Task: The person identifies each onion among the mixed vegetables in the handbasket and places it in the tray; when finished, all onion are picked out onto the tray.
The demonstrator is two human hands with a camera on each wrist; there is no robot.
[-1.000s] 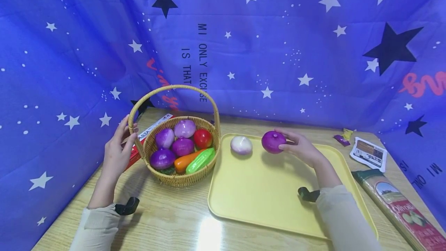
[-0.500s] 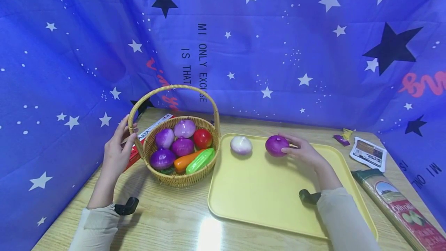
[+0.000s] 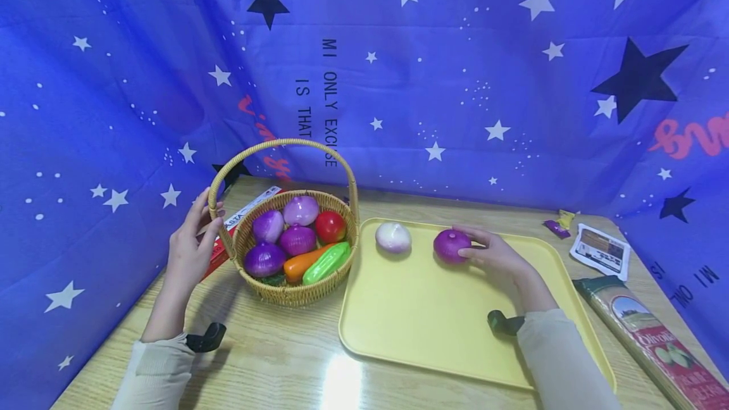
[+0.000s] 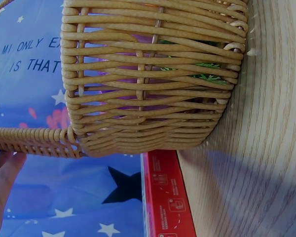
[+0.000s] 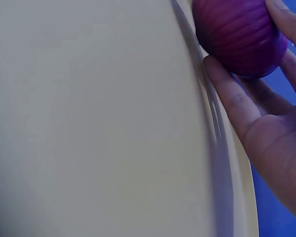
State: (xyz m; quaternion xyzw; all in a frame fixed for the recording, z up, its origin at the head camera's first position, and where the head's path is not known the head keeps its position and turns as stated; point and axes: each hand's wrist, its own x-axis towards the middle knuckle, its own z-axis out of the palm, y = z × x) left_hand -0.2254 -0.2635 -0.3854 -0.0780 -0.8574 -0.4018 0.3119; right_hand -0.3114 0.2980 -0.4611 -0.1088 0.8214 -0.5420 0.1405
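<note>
A wicker basket (image 3: 296,296) with a tall arched handle (image 3: 285,142) stands on the table at left of centre. It holds several purple onions (image 3: 264,259), a red tomato (image 3: 331,227), an orange carrot-like vegetable (image 3: 304,264) and a green one (image 3: 327,263). My left hand (image 3: 190,248) holds the handle's lower left side between thumb and fingers. In my right hand (image 3: 498,258) is a dark purple onion (image 3: 452,246), pinched at its right side, low over the back of a yellow tray (image 3: 421,321). The right wrist view shows fingers around this onion (image 5: 239,37).
A pale white-purple onion (image 3: 393,237) sits on the tray's back left. Right of the tray lie an Olivoilà pasta bag (image 3: 649,334), a white-edged pouch (image 3: 600,252) and small wrappers (image 3: 560,225). A red pasta box (image 3: 219,255) lies behind the basket. Blue star-patterned cloth (image 3: 455,81) walls the table.
The right hand has brought the purple onion down and slightly right towards the tray. My left hand stays on the basket handle.
</note>
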